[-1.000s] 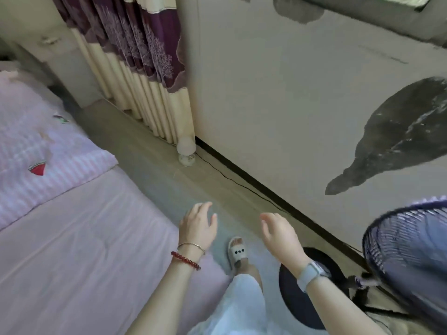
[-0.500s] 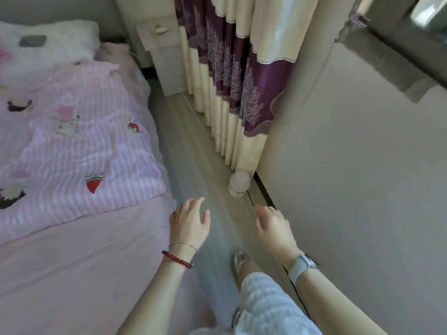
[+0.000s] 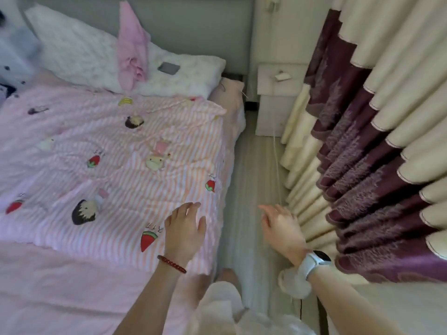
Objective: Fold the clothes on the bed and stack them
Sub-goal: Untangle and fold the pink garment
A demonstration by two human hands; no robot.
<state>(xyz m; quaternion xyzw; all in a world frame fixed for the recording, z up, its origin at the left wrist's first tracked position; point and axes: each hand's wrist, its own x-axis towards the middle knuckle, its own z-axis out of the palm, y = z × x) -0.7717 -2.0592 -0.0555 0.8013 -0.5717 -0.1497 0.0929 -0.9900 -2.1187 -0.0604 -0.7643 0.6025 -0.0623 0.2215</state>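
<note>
One garment shows so far: a pink piece of clothing point(image 3: 131, 48) draped from the grey headboard point(image 3: 193, 22) down onto the white pillow point(image 3: 79, 54), at the head of the bed point(image 3: 60, 286). Take the bed as your landmark. At its far left corner, something white with dark dots lies blurred; you cannot tell whether it is clothing. A striped pink quilt point(image 3: 116, 160) with cartoon patches covers the upper half of the bed, and a small grey rectangle point(image 3: 168, 68) rests on the pillow just right of the pink garment.

A second ago your view held mostly floor, wall and a fan, with only the bed's corner at the left. Now the whole head of the bed has swung into view, so you have turned toward the work and can at last see what needs folding. No fold has begun.

Your left hand point(image 3: 185, 232) hovers over the quilt near the bed's right edge, fingers loosely spread, holding nothing. Your right hand point(image 3: 281, 227) is off the bed, above the floor strip between bed and curtain point(image 3: 362, 153), also relaxed and empty. Beyond the bed's head corner stands a white nightstand point(image 3: 275, 100).

The pink garment lies well apart from both hands, so your likely next step is to move up alongside the bed and lift it off the headboard.
</note>
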